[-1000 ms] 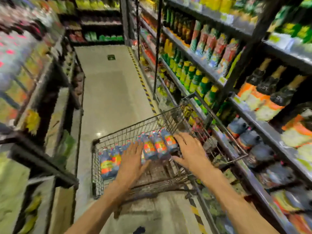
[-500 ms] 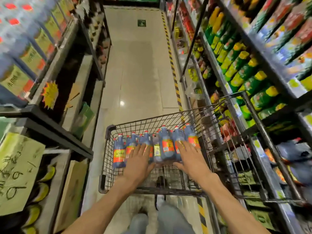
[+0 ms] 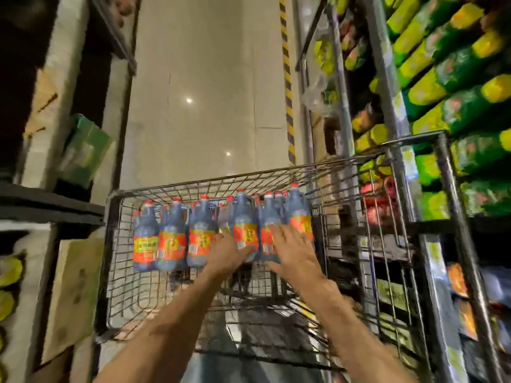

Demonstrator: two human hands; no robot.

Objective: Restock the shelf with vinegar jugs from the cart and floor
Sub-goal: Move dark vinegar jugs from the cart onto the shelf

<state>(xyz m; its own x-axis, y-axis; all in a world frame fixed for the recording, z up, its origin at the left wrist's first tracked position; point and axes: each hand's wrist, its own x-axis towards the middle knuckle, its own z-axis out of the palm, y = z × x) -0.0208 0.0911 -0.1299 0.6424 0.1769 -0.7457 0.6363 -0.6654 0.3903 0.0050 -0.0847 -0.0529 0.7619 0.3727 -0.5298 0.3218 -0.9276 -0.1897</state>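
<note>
Dark, near-black liquid fills the vinegar jugs (image 3: pixel 221 233), each with a red cap, a moulded loop handle at the neck and an orange-red label with a green band. The frame is motion-blurred, so the label print cannot be read.

Right hand (image 3: pixel 293 255): fingers extended and spread, laid against the labels of the right-most jugs; no curl round a neck or handle is visible. Left hand (image 3: pixel 225 251): fingers reach forward to the labels of the middle jugs; the fingertips are blurred, but they appear straight and not closed round anything. Judgement: both palms face the same group, one on each side, a placement suited to bracing or gathering several jugs together before a lift.

The jugs stand upright in a tight row, touching one another, against the far wall of the wire cart (image 3: pixel 345 217). The near part of the basket floor is bare mesh.

The cart stands in the aisle just beside the shelf (image 3: pixel 442 225) on the person's right, which keeps the transfer short. That shelving carries green and yellow bottles above and further dark containers lower down.
</note>
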